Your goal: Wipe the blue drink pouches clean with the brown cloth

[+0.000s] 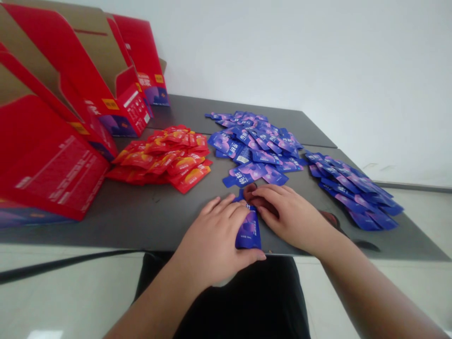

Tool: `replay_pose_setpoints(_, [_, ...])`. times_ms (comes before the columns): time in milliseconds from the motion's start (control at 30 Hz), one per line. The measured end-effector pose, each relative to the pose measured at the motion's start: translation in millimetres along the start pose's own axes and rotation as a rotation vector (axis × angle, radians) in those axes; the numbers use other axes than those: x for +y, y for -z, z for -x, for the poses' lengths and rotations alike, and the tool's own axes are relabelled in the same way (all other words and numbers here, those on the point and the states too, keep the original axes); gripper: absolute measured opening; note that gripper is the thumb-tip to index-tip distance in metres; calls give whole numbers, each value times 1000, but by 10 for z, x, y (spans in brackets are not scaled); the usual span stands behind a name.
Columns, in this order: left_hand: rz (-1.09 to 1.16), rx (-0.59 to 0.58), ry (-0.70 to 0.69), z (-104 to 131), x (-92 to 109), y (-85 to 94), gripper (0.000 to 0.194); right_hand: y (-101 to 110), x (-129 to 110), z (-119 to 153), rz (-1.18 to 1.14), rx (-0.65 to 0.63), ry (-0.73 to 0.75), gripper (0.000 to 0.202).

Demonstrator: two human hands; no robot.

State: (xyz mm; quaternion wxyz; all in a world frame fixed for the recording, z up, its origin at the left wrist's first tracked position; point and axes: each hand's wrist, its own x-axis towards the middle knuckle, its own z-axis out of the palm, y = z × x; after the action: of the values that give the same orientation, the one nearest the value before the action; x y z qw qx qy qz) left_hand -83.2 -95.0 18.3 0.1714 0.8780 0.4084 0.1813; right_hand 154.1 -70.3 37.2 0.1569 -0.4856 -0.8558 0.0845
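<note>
Our left hand (pixel 213 233) lies open across a blue pouch (pixel 249 230) near the edge of a grey table (pixel 141 228); our right hand (pixel 294 216) curls at the pouch's top, whether gripping we cannot tell

Pouch (pixel 249 234) blue, purple-patterned; cartons (pixel 52 162) red; table (pixel 141 228) grey.

bright, diffuse light; glare on floor (pixel 70 301); focus seemingly soft
</note>
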Motion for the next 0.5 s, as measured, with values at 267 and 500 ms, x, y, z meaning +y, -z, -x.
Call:
replay_pose_setpoints(267, [11,51,68,54,-61,-30,121,199,-267,68,-377,-3,18,26])
replay_pose_setpoints(500, [28,29,67,75,-72,8,121,117,-333,-34,-380,-248,162,16])
